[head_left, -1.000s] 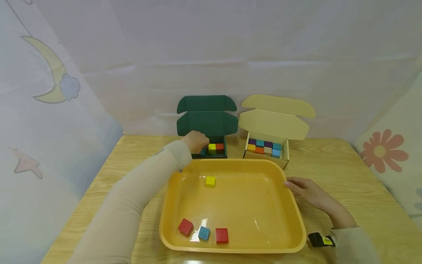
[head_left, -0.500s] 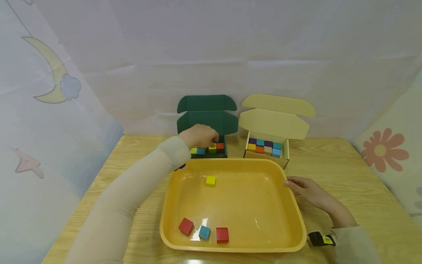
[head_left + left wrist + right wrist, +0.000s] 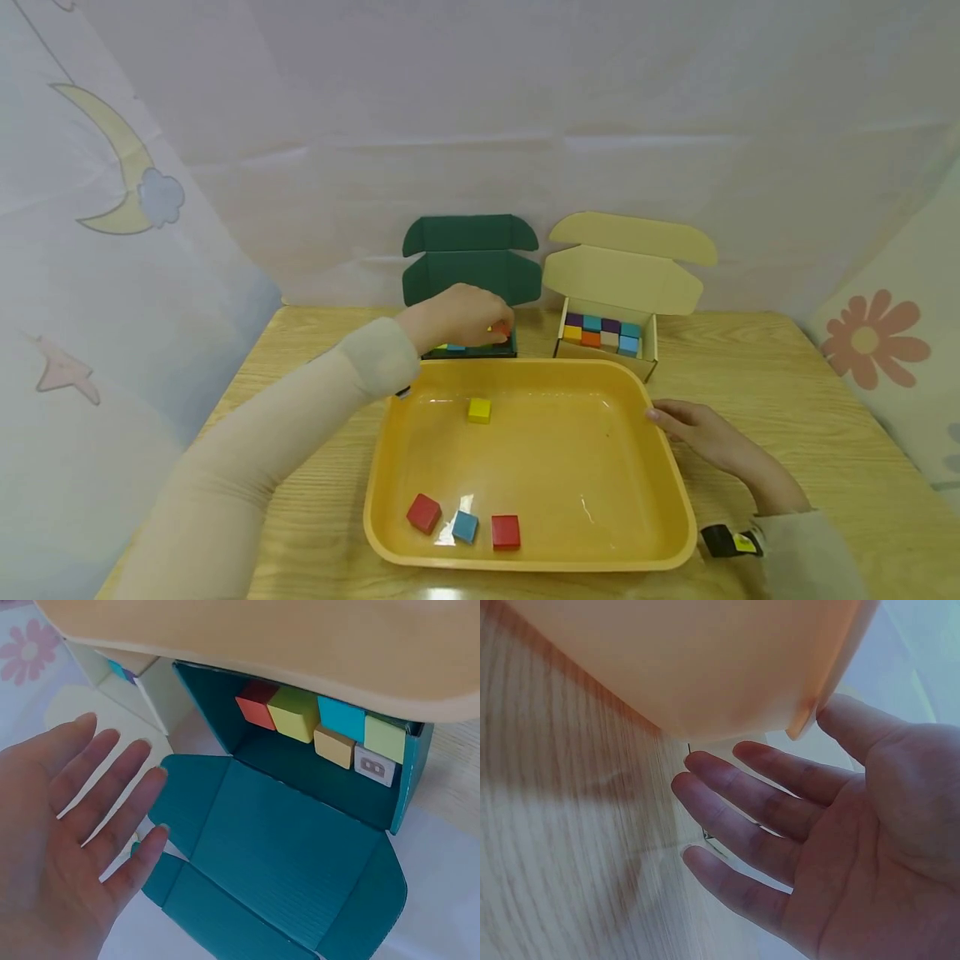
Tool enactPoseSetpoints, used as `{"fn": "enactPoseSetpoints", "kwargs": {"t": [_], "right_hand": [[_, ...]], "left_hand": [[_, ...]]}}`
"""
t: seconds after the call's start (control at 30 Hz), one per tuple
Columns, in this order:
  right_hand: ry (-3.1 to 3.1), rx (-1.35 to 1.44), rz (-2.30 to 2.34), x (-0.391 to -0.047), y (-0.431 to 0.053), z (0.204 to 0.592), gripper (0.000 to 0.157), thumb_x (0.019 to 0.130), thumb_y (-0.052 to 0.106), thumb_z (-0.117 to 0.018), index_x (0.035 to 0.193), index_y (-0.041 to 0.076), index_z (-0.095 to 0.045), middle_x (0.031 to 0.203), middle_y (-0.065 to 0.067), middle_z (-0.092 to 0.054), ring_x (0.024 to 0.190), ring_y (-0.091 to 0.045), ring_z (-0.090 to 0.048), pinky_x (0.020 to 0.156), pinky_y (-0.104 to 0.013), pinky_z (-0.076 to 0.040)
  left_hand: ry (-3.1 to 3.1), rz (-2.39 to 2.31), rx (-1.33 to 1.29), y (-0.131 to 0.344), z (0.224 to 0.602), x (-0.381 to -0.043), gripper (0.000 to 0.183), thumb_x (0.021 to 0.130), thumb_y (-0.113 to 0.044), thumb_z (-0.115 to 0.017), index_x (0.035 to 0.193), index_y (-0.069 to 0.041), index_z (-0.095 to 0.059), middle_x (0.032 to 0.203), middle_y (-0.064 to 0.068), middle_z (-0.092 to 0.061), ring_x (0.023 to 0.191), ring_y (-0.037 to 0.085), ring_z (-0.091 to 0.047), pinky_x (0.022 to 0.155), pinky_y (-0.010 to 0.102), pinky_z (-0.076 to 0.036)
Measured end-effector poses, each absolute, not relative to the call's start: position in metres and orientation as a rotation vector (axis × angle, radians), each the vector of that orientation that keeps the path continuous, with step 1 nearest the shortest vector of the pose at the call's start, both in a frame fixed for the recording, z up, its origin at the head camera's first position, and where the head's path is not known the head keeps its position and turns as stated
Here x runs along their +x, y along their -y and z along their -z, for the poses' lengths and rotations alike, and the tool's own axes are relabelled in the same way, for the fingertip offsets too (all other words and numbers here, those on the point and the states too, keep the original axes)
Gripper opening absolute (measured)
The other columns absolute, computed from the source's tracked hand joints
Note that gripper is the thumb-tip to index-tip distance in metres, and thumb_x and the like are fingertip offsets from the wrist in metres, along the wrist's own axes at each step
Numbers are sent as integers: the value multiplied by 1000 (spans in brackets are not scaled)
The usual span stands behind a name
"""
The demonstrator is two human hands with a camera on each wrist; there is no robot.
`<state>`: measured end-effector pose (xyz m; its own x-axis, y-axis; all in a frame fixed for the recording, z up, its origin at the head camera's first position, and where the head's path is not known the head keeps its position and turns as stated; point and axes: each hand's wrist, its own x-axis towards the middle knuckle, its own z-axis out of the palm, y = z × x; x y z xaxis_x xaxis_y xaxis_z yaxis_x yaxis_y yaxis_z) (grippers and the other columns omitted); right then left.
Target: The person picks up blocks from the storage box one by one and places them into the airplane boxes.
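My left hand [image 3: 465, 316] is over the right part of the dark green box [image 3: 472, 279], covering most of the cubes there in the head view. In the left wrist view its fingers are spread and hold nothing. Inside the box are a red cube [image 3: 256, 704], a yellow cube [image 3: 293, 714], a blue cube [image 3: 341, 716] and several others, one marked with a letter. At the right side of the yellow tray [image 3: 525, 563], my right hand [image 3: 708, 437] rests its thumb on the rim. Its other fingers lie nearly straight, outside and below the rim.
Inside the tray lie a yellow cube [image 3: 479, 411], a blue cube [image 3: 465, 527] and two red cubes [image 3: 423, 513]. A cream box [image 3: 622, 279] with its lid up stands behind the tray, holding several coloured cubes [image 3: 602, 333]. A patterned cloth [image 3: 480, 108] hangs behind the wooden table [image 3: 795, 392].
My left hand has moved rightward across the green box, from its left side to over its right part. My right hand, the tray and its cubes have stayed put.
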<state>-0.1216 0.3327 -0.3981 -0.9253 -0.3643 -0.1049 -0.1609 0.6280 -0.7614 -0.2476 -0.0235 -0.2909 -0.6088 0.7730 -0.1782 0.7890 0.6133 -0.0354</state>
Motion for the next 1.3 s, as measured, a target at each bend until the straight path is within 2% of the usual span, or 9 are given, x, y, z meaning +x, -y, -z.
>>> {"fn": "enactPoseSetpoints", "kwargs": {"t": [0.2,0.47,0.7,1.17,1.3], "right_hand": [[-2591,-417,1180,-122,-334,399,51,107,25,-45,137,-16,-46,131,-33,-55,113,-45,-58,85,-49,-56],[-2587,-405,1184,-122,-336,402,51,108,25,-44,138,-17,-44,132,-33,-54,112,-43,-59,85,-48,-56],[-2563,-386,1186,-122,-335,401,53,108,26,-44,139,-17,-42,134,-35,-52,112,-44,-59,86,-51,-55],[-2560,-385,1191,-120,-334,399,53,108,26,-43,139,-17,-42,134,-35,-51,113,-44,-58,86,-49,-55],[-2556,-384,1195,-121,-334,399,53,108,26,-43,139,-17,-42,134,-35,-51,115,-45,-57,87,-50,-55]], "left_hand": [[-2706,105,1397,24,291,-231,19,98,-27,-64,112,-15,-71,98,0,-67,84,16,-60,79,31,-52],[-2617,182,1378,21,301,-213,26,97,-26,-66,121,-15,-70,115,-1,-69,96,17,-66,86,32,-54],[-2560,269,1322,22,312,-197,32,98,-29,-66,126,-16,-67,122,0,-67,104,18,-65,91,34,-53],[-2498,364,1190,21,336,-188,43,94,-31,-70,134,-16,-63,124,0,-67,102,16,-65,91,29,-52],[-2486,381,1195,20,343,-185,37,94,-27,-71,128,-15,-66,113,-1,-69,92,14,-61,88,26,-52]]}}
